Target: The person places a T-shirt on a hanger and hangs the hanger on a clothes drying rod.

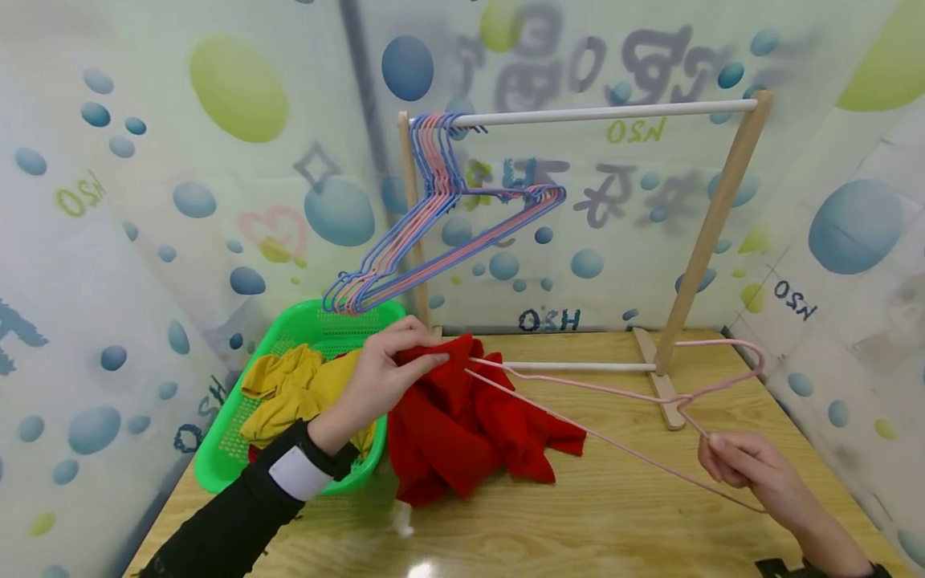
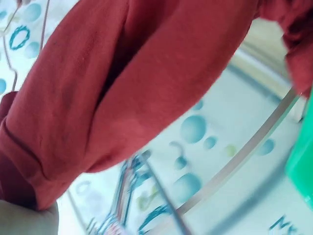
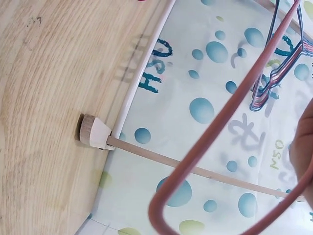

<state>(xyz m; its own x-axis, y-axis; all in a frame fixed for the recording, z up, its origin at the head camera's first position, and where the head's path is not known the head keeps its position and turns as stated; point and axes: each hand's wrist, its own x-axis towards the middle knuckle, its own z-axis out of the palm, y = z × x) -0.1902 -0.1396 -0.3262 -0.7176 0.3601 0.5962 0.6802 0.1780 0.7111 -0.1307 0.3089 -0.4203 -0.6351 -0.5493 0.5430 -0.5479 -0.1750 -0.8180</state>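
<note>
My left hand (image 1: 386, 373) pinches the edge of a bunched red garment (image 1: 441, 449) between thumb and fingers, in front of the rack. One end of a pink hanger (image 1: 682, 397) reaches into the cloth beside those fingertips, where the fabric hides it. At the hanger's other end, my right hand (image 1: 751, 474) grips the wire, with the hook pointing up and away. The red garment (image 2: 161, 73) fills much of the left wrist view, hanging in folds from the hand. A bent corner of the pink hanger (image 3: 210, 132) crosses the right wrist view.
A green basket (image 1: 217, 449) with yellow clothes (image 1: 296, 393) stands left of the red garment. Behind, a rack with wooden posts (image 1: 715, 225) and a white rail (image 1: 614, 112) carries several blue and pink hangers (image 1: 433, 209) at its left end. Patterned sheets surround the wooden table (image 1: 578, 530).
</note>
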